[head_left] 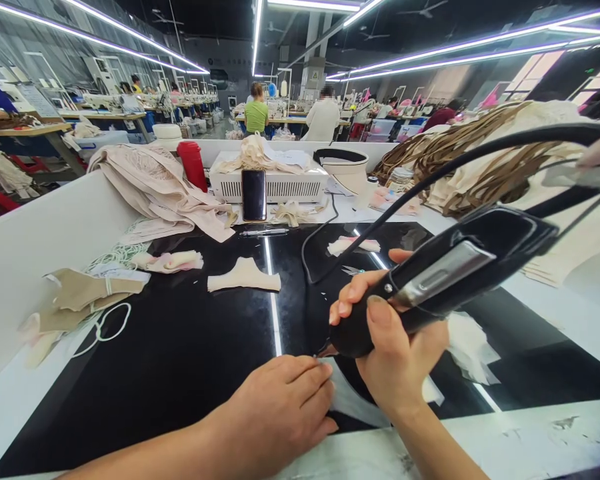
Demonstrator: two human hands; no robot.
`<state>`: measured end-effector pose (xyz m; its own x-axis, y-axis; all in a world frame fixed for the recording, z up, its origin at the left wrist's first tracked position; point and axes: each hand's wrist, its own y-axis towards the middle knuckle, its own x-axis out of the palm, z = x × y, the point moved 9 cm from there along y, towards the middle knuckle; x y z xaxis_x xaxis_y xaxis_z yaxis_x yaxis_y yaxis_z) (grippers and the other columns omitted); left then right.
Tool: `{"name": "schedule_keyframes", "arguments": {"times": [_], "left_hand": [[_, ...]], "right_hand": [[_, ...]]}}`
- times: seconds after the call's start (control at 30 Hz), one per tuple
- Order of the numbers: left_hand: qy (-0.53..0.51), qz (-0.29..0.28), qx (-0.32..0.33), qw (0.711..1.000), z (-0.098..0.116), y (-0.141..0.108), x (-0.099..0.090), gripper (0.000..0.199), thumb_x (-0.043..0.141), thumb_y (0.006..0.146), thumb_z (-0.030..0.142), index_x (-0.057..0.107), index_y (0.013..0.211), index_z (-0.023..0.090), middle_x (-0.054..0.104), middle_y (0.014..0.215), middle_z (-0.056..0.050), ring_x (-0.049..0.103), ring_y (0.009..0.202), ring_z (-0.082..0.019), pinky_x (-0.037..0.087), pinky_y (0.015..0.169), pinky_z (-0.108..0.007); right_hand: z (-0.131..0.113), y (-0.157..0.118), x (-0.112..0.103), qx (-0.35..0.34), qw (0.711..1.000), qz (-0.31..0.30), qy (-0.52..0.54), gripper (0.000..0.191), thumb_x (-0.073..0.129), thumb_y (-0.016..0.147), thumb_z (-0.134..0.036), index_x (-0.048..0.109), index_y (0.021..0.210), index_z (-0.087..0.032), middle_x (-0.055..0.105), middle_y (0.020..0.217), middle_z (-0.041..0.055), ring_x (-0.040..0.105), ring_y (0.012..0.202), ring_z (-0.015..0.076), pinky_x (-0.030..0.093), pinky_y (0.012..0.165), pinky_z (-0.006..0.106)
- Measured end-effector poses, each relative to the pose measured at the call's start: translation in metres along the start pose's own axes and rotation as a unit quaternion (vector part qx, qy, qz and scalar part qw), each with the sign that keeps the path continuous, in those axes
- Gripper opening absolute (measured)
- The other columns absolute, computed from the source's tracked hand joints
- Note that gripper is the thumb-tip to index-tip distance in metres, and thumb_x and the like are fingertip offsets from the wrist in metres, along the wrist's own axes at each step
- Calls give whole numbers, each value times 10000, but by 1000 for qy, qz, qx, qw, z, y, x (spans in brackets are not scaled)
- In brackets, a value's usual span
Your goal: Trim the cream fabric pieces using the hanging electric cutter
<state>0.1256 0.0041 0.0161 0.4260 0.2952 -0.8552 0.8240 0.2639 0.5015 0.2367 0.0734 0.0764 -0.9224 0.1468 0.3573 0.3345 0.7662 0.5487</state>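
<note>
Wrapped in my right hand [400,360] is a black corded handheld tool [445,267], with a silver plate along its side. Its body slopes down to the left, and its small tip sits just beyond my left fingertips. My left hand [285,393] presses down on a thin, translucent pale curved piece [353,397], its fingers together and bent. The piece lies on the black mat [180,360]; my left hand hides part of it. Exactly where the tip meets the piece is hard to make out.
A cream fabric cutout [244,275] lies mid-mat, with scissors [351,271] and a pen [264,232] beyond. At the back are a phone [254,195], a white vented box [295,187] and a red cup [192,167]. Fabric heaps [150,180] flank them. The tool's cable [460,160] arches right.
</note>
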Motion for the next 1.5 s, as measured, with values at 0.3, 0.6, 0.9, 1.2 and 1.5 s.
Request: {"name": "schedule_keyframes", "arguments": {"times": [0.3, 0.6, 0.9, 1.2, 1.5], "left_hand": [[-35, 15, -37, 999, -8, -3, -1, 358, 411, 1109, 356, 678, 1155, 122, 752, 1193, -42, 685, 1116, -179, 548, 972, -309], [-14, -22, -42, 999, -18, -4, -4, 417, 297, 1126, 314, 665, 1174, 125, 743, 1166, -73, 694, 1047, -217, 557, 911, -358], [-7, -10, -31, 999, -16, -1, -12, 276, 430, 1098, 282, 653, 1180, 143, 736, 1183, -51, 678, 1077, -239, 544, 949, -406], [-111, -60, -61, 990, -14, 23, 4, 176, 591, 1031, 290, 635, 1147, 165, 699, 1039, -49, 671, 999, -219, 583, 891, -384], [-152, -44, -96, 983, -14, 32, 17, 91, 619, 1013, 250, 680, 1018, 182, 673, 958, -30, 647, 896, -196, 567, 814, -349]], "right_hand": [[-28, 9, -8, -27, 998, -19, -58, 305, 806, 867, -352, 558, 1027, -277, 680, 872, -30, 665, 657, 151, 602, 574, 319], [-54, -2, -50, -8, 993, 27, -111, 419, 816, 846, -381, 606, 1194, -281, 657, 854, -16, 634, 652, 165, 558, 559, 326], [-55, -12, -54, -20, 995, 26, -91, 429, 805, 855, -374, 590, 1215, -281, 654, 871, -11, 633, 645, 163, 552, 554, 324], [-48, -13, -49, -27, 996, 27, -84, 359, 789, 872, -377, 588, 1154, -282, 657, 880, -16, 632, 659, 158, 558, 549, 309], [-45, -12, -45, -27, 997, 15, -76, 266, 785, 882, -353, 592, 1047, -273, 661, 883, -18, 647, 697, 155, 583, 585, 305]]}}
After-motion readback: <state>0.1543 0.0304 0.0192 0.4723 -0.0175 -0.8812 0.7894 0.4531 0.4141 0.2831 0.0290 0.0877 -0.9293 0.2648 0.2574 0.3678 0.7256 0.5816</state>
